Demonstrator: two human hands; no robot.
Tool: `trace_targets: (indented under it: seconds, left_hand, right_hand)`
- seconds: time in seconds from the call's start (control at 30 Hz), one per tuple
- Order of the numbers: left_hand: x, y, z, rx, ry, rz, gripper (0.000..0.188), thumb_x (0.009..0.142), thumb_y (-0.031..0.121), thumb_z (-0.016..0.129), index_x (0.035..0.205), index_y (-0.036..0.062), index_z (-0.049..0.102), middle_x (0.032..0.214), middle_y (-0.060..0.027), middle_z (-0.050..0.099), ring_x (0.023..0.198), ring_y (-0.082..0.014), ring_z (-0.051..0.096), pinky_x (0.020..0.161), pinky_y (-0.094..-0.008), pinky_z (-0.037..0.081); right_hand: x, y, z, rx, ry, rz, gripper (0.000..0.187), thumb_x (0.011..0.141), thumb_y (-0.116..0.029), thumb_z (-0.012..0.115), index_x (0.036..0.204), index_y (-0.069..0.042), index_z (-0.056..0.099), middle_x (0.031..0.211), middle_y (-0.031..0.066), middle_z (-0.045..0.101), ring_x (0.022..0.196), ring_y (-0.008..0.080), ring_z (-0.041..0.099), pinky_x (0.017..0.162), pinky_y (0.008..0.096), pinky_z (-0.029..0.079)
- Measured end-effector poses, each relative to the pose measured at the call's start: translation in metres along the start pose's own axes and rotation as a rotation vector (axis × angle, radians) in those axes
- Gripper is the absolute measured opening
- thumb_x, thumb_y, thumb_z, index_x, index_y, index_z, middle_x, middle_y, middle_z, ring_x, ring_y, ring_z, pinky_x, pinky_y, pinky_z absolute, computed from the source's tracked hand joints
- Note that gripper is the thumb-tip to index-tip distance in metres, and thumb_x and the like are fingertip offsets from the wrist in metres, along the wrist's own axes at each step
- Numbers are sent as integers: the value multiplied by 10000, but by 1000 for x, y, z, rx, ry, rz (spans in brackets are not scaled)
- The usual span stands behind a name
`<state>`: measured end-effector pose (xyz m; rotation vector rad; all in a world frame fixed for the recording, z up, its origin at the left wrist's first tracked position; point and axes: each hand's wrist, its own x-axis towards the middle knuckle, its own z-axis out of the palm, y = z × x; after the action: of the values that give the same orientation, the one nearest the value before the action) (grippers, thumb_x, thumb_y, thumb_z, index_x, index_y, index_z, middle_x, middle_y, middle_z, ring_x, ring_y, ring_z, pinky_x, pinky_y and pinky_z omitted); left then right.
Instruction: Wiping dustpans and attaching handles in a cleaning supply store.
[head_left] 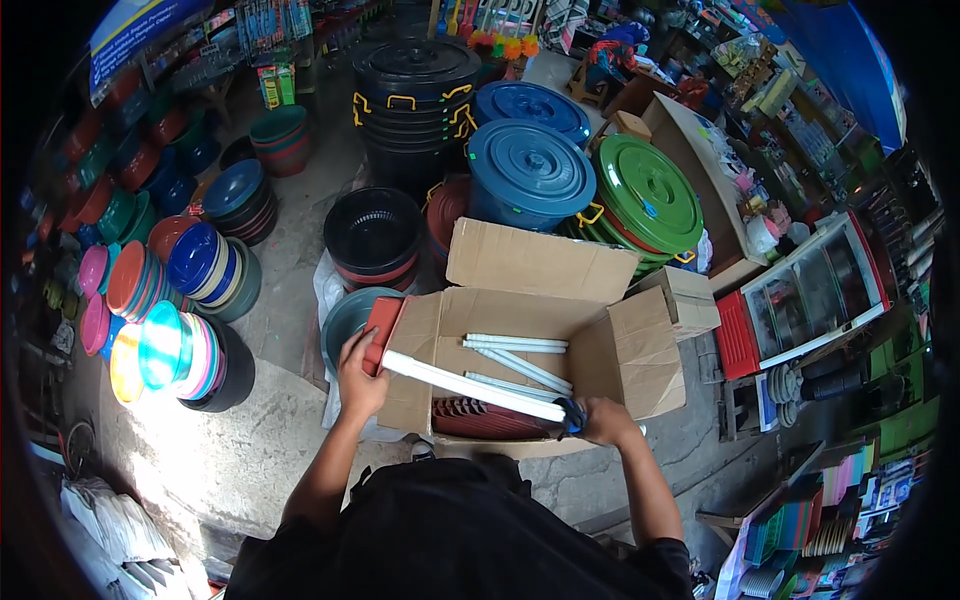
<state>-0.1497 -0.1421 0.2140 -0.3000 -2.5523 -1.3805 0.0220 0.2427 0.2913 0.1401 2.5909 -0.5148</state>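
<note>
My left hand (361, 380) grips a red plastic head, which looks like a dustpan (384, 325), over the left flap of an open cardboard box (540, 258). From it a white pole (470, 386) slants down to the right across the box. My right hand (607, 421) is closed around the pole's far end, at a dark blue and black piece (572, 415). Inside the box lie several loose white poles (515, 362). A row of dark red plastic pieces (495, 420) is stacked along the near wall, partly hidden by the pole.
Beyond the box stand blue lidded tubs (532, 165), a green lidded tub (650, 190) and black basins (374, 230). A smaller carton (688, 300) adjoins the right flap. Stacked coloured basins (165, 345) are on the left. A glass-fronted case (810, 290) stands right. A person (615, 55) is far back.
</note>
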Motion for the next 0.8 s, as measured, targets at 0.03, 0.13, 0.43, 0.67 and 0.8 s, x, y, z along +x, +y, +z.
trace_targets:
  seconds: [0.03,0.13,0.43,0.67,0.8]
  left_hand:
    - [0,-2,-1,5,-6,-20,645,658,-20,705,1278,121,597,1298,-151,541,1215,-341,516,1054,-396,402]
    - [1,-11,0,-21,7,-44,647,667,-19,706,1288,118,587,1296,-155,543,1216,-337,518,1050,-392,408]
    - [5,-25,-15,-68,32,-210,616,709,-6,705,1303,82,568,1266,-158,574,1195,-306,554,1026,-367,431]
    - [-19,-26,1,-173,82,-313,668,700,16,714,1336,8,508,1284,-203,576,1205,-317,558,1029,-369,430]
    - [-52,-48,4,-20,136,-412,676,696,77,722,1332,-2,507,1268,-229,585,1189,-357,563,1023,-389,432]
  right_hand:
    - [-3,4,0,-91,61,63,393,734,-316,728,1036,-92,616,930,177,689,920,369,653,810,452,499]
    - [-16,21,-2,-230,247,149,312,742,-258,693,997,-104,601,911,162,693,907,381,653,811,466,503]
    - [-70,65,-38,637,553,-68,596,691,29,746,1252,2,546,1165,81,639,1060,179,592,932,323,459]
    - [-51,49,-5,1211,1063,66,348,943,-120,605,1266,-6,541,1163,58,598,1082,161,535,959,318,419]
    - [-16,11,-11,974,1335,179,314,920,-56,613,1214,45,566,1120,77,621,995,168,568,919,305,436]
